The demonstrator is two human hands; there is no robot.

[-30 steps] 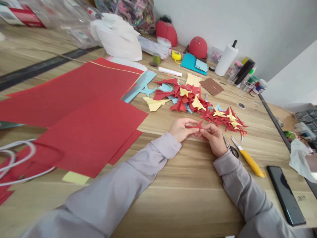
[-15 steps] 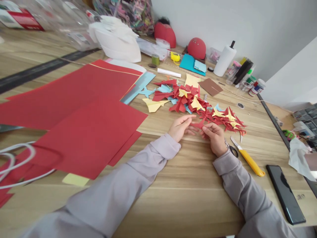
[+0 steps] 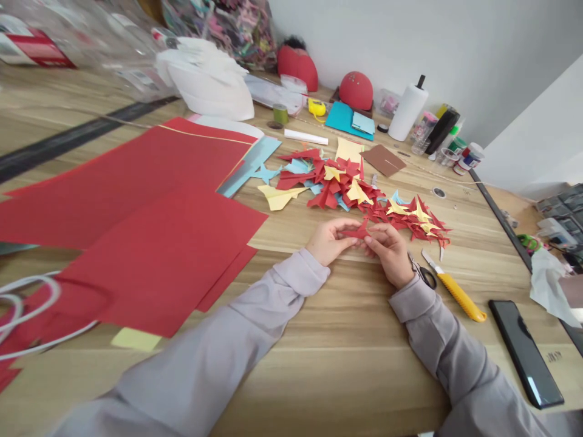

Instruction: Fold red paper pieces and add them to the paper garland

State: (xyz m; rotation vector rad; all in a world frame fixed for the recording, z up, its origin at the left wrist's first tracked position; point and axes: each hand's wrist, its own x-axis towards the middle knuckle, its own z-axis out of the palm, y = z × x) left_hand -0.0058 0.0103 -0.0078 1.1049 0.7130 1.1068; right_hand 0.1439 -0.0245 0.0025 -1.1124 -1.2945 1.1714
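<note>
A small folded red paper piece (image 3: 359, 231) is held between both hands, just in front of the heap of folded paper shapes (image 3: 348, 182). My left hand (image 3: 328, 241) pinches its left side between thumb and fingers. On its right side, the thumb and fingers of my right hand (image 3: 390, 250) close on it. The heap is mostly red, with some yellow and light blue shapes. A larger yellow folded piece (image 3: 280, 197) lies at the heap's left end.
Large red sheets (image 3: 177, 243) cover the left of the table. Scissors (image 3: 427, 278), a yellow utility knife (image 3: 460, 296) and a black phone (image 3: 526, 352) lie to the right. Jars (image 3: 469, 159) and a white roll (image 3: 409, 112) stand at the back.
My left hand's fingers, stretched out before, have curled in and pinch the red piece. The piece has turned, with a point now upward. The view has shifted slightly.
</note>
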